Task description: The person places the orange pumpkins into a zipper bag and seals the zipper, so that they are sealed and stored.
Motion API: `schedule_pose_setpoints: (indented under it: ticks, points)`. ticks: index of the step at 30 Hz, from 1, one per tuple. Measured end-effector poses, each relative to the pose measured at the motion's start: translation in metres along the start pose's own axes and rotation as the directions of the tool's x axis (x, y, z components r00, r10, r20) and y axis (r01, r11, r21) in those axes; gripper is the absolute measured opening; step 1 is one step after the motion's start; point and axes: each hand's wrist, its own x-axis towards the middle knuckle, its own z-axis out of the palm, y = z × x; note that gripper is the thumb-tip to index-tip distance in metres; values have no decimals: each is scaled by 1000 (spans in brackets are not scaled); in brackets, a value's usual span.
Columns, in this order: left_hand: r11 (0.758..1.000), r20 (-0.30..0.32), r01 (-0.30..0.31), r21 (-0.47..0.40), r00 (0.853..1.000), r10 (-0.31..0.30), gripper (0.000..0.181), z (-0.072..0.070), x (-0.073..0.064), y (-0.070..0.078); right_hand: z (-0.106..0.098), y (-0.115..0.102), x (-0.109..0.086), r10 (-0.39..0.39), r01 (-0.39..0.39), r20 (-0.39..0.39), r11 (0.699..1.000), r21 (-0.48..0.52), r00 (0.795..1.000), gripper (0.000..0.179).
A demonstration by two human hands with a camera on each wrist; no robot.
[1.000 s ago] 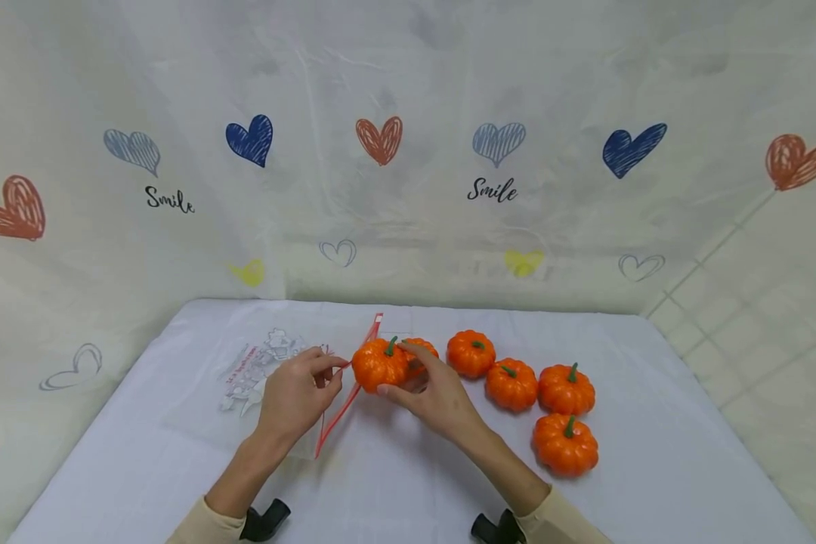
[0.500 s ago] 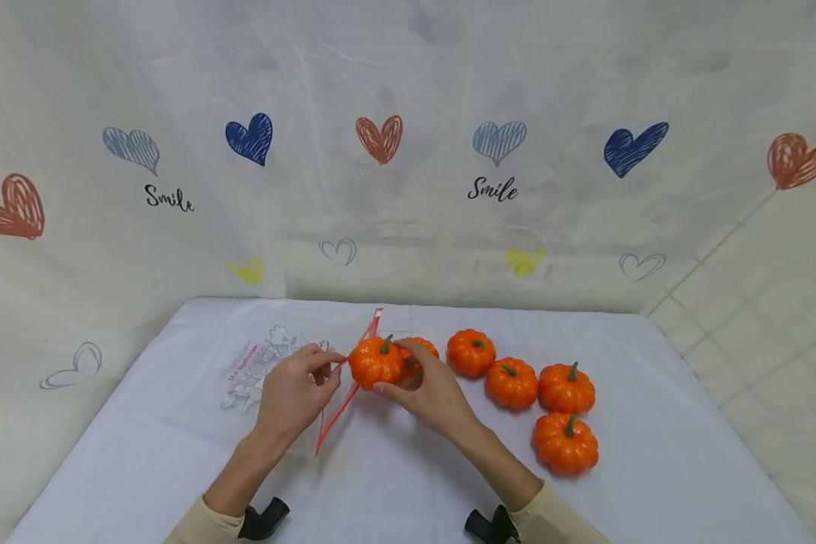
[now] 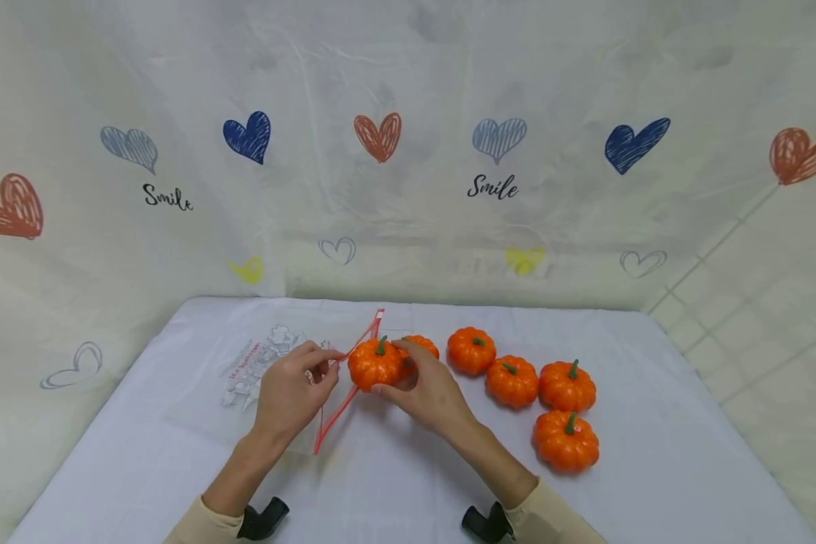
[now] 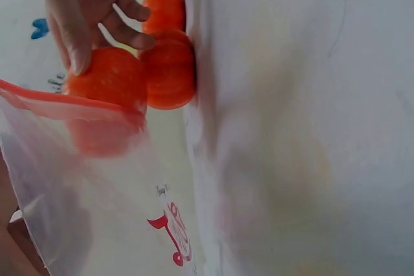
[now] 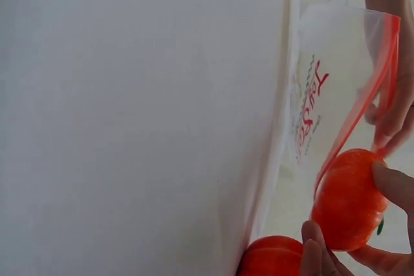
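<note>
A clear zip bag (image 3: pixel 207 412) with a red zip edge and printed drawings lies on the left of the table, its mouth facing right. My left hand (image 3: pixel 291 397) pinches the far side of that red edge, pulling the mouth apart. Thumb and fingers of my right hand (image 3: pixel 437 394) hold a small orange pumpkin (image 3: pixel 372 366) with a green stem at the mouth. In the left wrist view the pumpkin's lower part (image 4: pixel 97 135) shows through the plastic, inside the red edge. A second pumpkin (image 3: pixel 425 346) sits partly hidden behind the right hand.
Several more orange pumpkins (image 3: pixel 471 351) rest on the white tablecloth (image 3: pixel 659 423) to the right of my right hand. A pale wall sheet (image 3: pixel 435 68) printed with hearts stands behind the table. Dark camera mounts (image 3: pixel 267 520) sit at both wrists.
The held pumpkin has shifted slightly left, further into the bag's mouth, with my right hand following it. The left hand has drawn the red edge a little left and up, widening the mouth.
</note>
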Motion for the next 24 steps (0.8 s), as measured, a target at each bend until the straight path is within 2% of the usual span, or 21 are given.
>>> schedule_pose_setpoints:
  ticks: [13,18,24]
  points:
    - [1000,-30,-3,-9,1000,3,10,-2,0,2,6,-3,2,35,-34,18,999,-37,999,78]
    - [1000,-18,2,-14,1000,-2,9,-3,-1,2,7,-3,2,11,-11,12,1000,-18,1000,71]
    - [999,-14,37,-12,999,-37,8,-4,-2,2,9,-2,4,-5,4,27,1000,15,1000,67]
